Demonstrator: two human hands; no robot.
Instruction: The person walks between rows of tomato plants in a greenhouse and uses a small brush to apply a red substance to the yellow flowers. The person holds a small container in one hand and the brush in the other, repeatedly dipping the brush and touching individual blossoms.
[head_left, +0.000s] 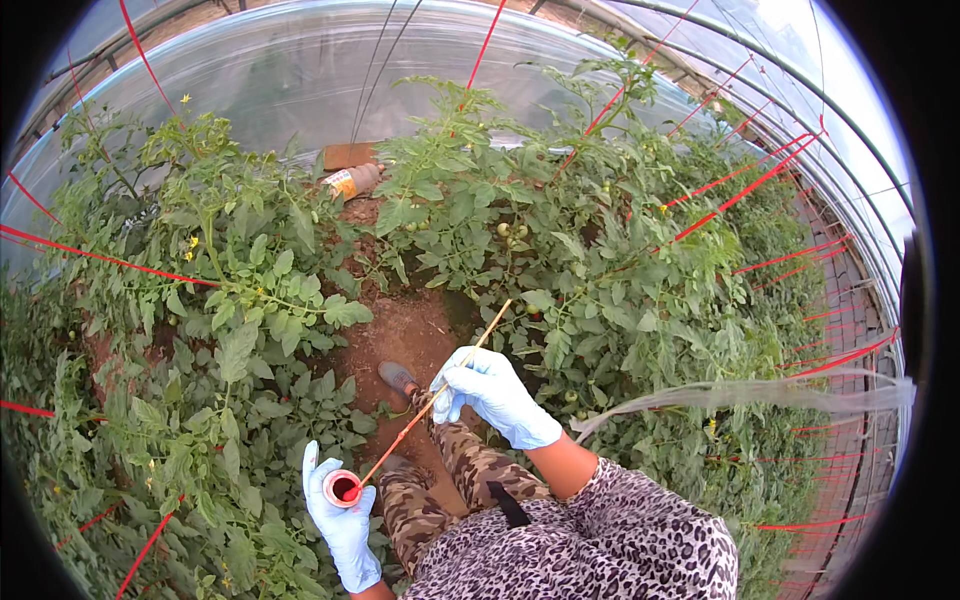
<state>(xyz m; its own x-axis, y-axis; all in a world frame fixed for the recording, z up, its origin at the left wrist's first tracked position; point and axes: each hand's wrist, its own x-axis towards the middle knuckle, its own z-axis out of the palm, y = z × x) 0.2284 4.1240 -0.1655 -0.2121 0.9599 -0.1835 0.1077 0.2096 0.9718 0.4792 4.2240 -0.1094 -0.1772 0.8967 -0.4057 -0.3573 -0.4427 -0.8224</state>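
Note:
In light-blue disposable gloves, both of my hands are in front of my body. My left hand (337, 529) holds a small round container (328, 486) with its open mouth facing up. Red stuff coats the rim, and the inside is dark red. My right hand (487, 394) pinches a thin wooden stick (421, 415) near its middle. The stick slants down to the left; its lower end, tipped with a red blob (351, 493), rests at the container's mouth. Red stains run along the lower half of the stick.
Tomato plants (247, 360) crowd both sides, with green tomatoes (513, 231) among the leaves. Red strings (727, 206) slant across. Ahead lie a plastic bottle (356, 181) and a brick (349, 155) by the plastic sheeting (300, 82). A clear plastic strip (742, 395) hangs at right. Bare soil (397, 330) lies underfoot.

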